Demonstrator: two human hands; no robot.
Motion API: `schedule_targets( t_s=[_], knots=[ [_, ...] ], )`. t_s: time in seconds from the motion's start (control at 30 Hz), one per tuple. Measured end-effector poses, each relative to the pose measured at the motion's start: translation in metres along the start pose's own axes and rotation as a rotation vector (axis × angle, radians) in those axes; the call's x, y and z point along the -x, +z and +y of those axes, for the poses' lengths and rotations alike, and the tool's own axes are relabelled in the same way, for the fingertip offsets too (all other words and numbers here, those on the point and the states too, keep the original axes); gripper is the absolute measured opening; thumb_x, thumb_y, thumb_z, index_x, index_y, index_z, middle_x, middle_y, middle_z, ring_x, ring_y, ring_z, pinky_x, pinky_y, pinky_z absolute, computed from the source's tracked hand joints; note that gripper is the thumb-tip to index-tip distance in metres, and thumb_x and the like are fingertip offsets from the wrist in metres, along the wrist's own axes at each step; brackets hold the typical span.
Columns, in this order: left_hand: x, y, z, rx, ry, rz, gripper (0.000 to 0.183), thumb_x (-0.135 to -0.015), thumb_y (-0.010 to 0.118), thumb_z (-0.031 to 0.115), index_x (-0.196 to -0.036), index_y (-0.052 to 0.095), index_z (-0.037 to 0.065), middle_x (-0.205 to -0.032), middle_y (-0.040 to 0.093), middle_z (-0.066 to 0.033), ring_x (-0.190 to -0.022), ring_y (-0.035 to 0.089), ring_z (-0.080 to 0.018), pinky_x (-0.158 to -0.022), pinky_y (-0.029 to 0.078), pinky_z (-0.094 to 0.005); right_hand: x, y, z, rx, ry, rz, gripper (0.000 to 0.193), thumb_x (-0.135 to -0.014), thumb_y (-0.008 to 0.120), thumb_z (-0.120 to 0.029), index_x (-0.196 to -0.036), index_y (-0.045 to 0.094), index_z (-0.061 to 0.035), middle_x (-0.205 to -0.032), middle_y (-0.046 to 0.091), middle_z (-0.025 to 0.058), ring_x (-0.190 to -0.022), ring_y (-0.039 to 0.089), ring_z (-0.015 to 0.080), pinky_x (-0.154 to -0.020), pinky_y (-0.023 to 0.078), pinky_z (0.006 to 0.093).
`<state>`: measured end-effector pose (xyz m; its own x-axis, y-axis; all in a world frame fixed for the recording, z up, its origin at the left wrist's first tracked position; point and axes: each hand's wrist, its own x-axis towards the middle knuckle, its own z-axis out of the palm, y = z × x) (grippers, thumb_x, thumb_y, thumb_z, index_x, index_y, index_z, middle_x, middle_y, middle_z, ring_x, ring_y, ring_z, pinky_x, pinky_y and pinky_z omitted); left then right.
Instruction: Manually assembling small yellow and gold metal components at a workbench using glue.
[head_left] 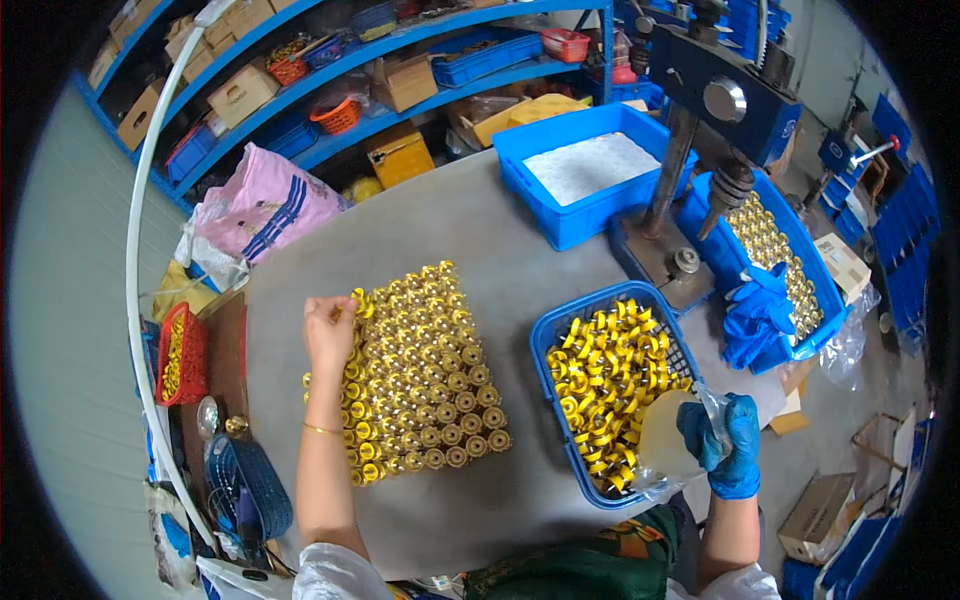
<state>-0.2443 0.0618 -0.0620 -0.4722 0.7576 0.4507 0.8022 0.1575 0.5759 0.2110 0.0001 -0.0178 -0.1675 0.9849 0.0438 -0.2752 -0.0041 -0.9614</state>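
On the grey table stands a dense block of brass-coloured round fittings in close rows. Yellow round pieces sit on the fittings along its left side. My left hand, bare, is at the block's far left corner, with its fingertips pinched on a small yellow round piece. My right hand, in a blue glove, grips a translucent, pale, rounded container with clear plastic film around it. It is held over the near right edge of a blue basket heaped with yellow round pieces.
A blue tub with a white lining stands behind the basket. Beside it is a dark press. Farther right, a blue bin of brass fittings has blue gloves over its edge. A red basket and pale curved tube are left.
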Motion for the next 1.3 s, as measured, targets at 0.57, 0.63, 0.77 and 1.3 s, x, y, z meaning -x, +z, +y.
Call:
schedule_targets(
  t_s=[0.57, 0.63, 0.77, 1.3],
  knots=[
    [-0.010, 0.019, -0.035, -0.285, -0.011, -0.058, 0.016, -0.067, 0.063, 0.016, -0.080, 0.063, 0.007, -0.078, 0.054, -0.0094, -0.072, 0.054, -0.0250, -0.066, 0.043, -0.0333, 0.002, -0.001, -0.004, -0.015, 0.052, 0.019, 0.049, -0.076, 0.050, -0.043, -0.055, 0.054, 0.0012, -0.041, 0.047, 0.0059, -0.035, 0.043, 0.0121, -0.038, 0.034, 0.0226],
    [-0.013, 0.017, -0.042, -0.304, 0.013, -0.079, 0.018, -0.067, 0.063, 0.016, -0.083, 0.063, 0.008, -0.078, 0.053, -0.0097, -0.072, 0.053, -0.0249, -0.067, 0.043, -0.0334, 0.003, 0.000, -0.008, -0.025, 0.072, 0.044, 0.047, -0.076, 0.050, -0.042, -0.060, 0.054, 0.0025, -0.043, 0.048, 0.0060, -0.035, 0.044, 0.0115, -0.037, 0.033, 0.0214],
    [-0.007, 0.020, -0.020, -0.293, 0.006, -0.018, 0.024, -0.067, 0.063, 0.016, -0.089, 0.062, 0.008, -0.079, 0.052, -0.0108, -0.071, 0.052, -0.0250, -0.067, 0.043, -0.0324, 0.003, -0.001, -0.010, -0.023, 0.111, 0.006, 0.044, -0.076, 0.050, -0.038, -0.067, 0.055, 0.0043, -0.048, 0.051, 0.0070, -0.037, 0.045, 0.0104, -0.036, 0.032, 0.0195],
    [0.082, 0.096, 0.222, -0.095, 1.010, -0.460, 0.005, -0.061, 0.057, 0.012, -0.062, 0.056, 0.007, -0.071, 0.045, -0.0052, -0.074, 0.046, -0.0186, -0.061, 0.036, -0.0307, 0.006, 0.001, -0.017, -0.004, 0.172, -0.022, 0.047, -0.075, 0.052, -0.041, -0.063, 0.055, 0.0048, -0.044, 0.048, 0.0061, -0.039, 0.044, 0.0112, -0.041, 0.035, 0.0211]
  ],
)
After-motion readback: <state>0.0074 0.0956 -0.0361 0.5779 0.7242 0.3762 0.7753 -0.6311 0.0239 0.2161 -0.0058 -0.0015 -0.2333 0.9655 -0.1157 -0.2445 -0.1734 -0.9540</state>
